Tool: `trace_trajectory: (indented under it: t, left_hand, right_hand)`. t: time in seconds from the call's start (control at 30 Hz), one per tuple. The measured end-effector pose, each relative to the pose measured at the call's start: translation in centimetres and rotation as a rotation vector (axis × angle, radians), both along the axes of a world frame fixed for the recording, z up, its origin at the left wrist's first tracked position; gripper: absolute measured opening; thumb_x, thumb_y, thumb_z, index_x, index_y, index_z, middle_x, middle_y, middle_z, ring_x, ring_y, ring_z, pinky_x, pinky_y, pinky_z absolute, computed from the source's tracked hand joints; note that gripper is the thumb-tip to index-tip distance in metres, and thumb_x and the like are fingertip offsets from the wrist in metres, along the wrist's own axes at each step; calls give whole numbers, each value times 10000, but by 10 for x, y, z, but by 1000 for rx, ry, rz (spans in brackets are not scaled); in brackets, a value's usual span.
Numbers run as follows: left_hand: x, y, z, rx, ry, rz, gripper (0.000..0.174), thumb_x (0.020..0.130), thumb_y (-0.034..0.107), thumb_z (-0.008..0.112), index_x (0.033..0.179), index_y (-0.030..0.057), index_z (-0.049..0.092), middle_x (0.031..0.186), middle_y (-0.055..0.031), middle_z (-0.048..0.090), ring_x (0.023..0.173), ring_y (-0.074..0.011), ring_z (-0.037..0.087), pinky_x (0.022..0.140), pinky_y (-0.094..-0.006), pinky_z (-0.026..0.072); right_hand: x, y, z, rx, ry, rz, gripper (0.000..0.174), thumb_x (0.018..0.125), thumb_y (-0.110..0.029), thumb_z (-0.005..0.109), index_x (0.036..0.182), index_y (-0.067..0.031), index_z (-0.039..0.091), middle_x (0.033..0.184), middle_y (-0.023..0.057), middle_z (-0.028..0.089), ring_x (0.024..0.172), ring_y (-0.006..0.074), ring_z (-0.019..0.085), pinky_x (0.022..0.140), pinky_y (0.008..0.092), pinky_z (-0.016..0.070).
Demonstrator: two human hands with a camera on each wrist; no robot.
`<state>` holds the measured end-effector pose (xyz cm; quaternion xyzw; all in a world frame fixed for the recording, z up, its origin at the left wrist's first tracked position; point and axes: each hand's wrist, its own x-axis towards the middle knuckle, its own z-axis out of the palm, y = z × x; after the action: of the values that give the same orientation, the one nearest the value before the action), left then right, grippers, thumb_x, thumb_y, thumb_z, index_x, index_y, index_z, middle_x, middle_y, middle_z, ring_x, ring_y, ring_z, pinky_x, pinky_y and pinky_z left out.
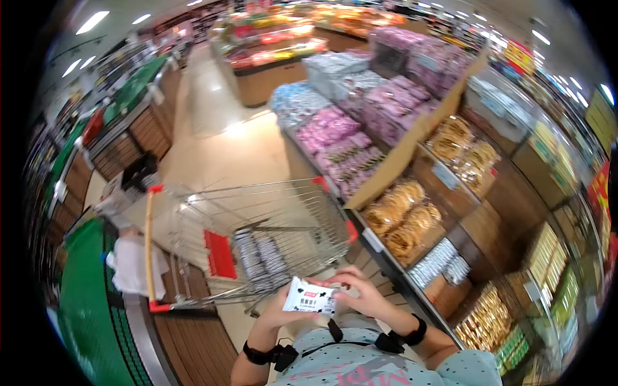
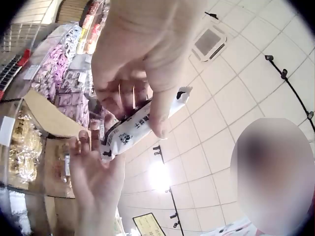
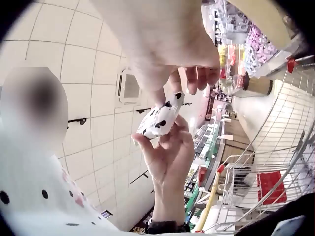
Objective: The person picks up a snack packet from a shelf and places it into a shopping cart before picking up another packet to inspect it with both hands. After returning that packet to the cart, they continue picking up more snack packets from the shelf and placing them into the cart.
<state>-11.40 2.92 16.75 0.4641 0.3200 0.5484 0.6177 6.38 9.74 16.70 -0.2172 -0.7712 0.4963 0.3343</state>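
Observation:
A small white snack packet (image 1: 309, 297) with black patches and dark print faces up in the head view, in front of the person's chest. My left hand (image 1: 283, 307) grips it, thumb across the front and fingers behind, as the left wrist view also shows. At its other end is my right hand (image 1: 364, 296), its thumb touching the packet's edge. The right fingers (image 3: 202, 77) hang loosely bent, apart from the thumb. Just beyond the hands, a shopping cart (image 1: 193, 199) holds two rows of small wrapped packets (image 1: 261, 257).
On the right, display bins carry bagged round baked goods (image 1: 402, 219), silvery packets (image 1: 438, 264) and gold-wrapped packets (image 1: 486, 315). Pink and purple packets (image 1: 328, 128) are heaped farther off. A green-topped counter (image 1: 90, 283) lies left, and a tiled aisle (image 1: 212, 128) runs ahead.

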Motion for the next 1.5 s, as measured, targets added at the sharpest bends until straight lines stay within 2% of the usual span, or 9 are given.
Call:
trace_trajectory:
  t: [0.1, 0.23, 0.27, 0.4, 0.5, 0.67, 1.0, 1.2, 1.5]
  left_hand:
    - [32, 26, -10, 168, 344, -8, 503, 530, 1, 684, 971, 22, 443, 1014, -82, 450, 922, -166, 454, 773, -283, 382]
    - [63, 45, -39, -143, 506, 86, 483, 601, -11, 623, 1039, 19, 421, 1012, -69, 438, 863, -134, 460, 706, -233, 395]
    - [68, 49, -42, -181, 427, 67, 463, 627, -9, 593, 1052, 20, 411, 1016, -72, 436, 848, -133, 464, 688, -229, 397]
    - [76, 60, -61, -341, 286, 86, 389, 712, 10, 491, 1086, 26, 384, 1022, -80, 433, 811, -133, 476, 633, -212, 398]
    - [70, 58, -95, -419, 347, 174, 346, 751, 83, 464, 1084, 32, 384, 987, -84, 456, 786, -128, 486, 583, -194, 395]
    - [79, 56, -117, -561, 383, 346, 309, 760, 97, 454, 1059, 36, 405, 936, -78, 480, 743, -122, 495, 556, -199, 396]
    - [123, 56, -128, -677, 354, 366, 294, 773, 154, 464, 1042, 48, 409, 932, -65, 480, 735, -112, 490, 569, -196, 391]
    - [128, 56, -130, -689, 351, 360, 308, 779, 187, 462, 1049, 50, 403, 934, -67, 479, 734, -106, 486, 578, -189, 385]
    - [136, 58, -137, -692, 387, 339, 301, 796, 180, 440, 1057, 39, 386, 939, -75, 489, 736, -107, 499, 549, -189, 399]
  right_hand:
    - [32, 17, -17, -129, -60, 72, 264, 679, -138, 587, 911, -40, 506, 828, 69, 504, 765, 144, 477, 672, 248, 382]
    - [96, 42, -57, -367, -24, -139, 236, 683, -127, 592, 886, -33, 517, 819, 35, 520, 753, 96, 475, 663, 216, 386]
    - [118, 45, -81, -483, 50, -330, 229, 689, -123, 590, 883, -28, 515, 797, 24, 524, 718, 88, 476, 634, 206, 396]
    - [251, 46, -156, -347, -386, -1122, 258, 653, -193, 608, 830, -20, 534, 717, 74, 547, 650, 148, 518, 592, 253, 421]
    - [332, 33, -204, -196, -642, -1322, 229, 582, -140, 611, 776, -30, 561, 710, 117, 556, 695, 266, 502, 630, 326, 411]
    - [371, 34, -257, 64, -1106, -1307, 144, 594, -120, 596, 704, -47, 536, 721, 92, 521, 739, 260, 470, 689, 342, 379]
    - [377, 64, -267, -76, -1021, -1211, 218, 639, -139, 549, 820, -38, 484, 806, 112, 493, 757, 260, 491, 638, 345, 413]
    - [386, 74, -273, 143, -1189, -1031, 291, 633, -159, 546, 899, -68, 473, 797, 102, 491, 697, 243, 513, 561, 334, 425]
    - [378, 84, -267, -91, -1370, -917, 271, 689, -100, 448, 958, -127, 469, 929, 93, 459, 733, 257, 522, 598, 352, 425]
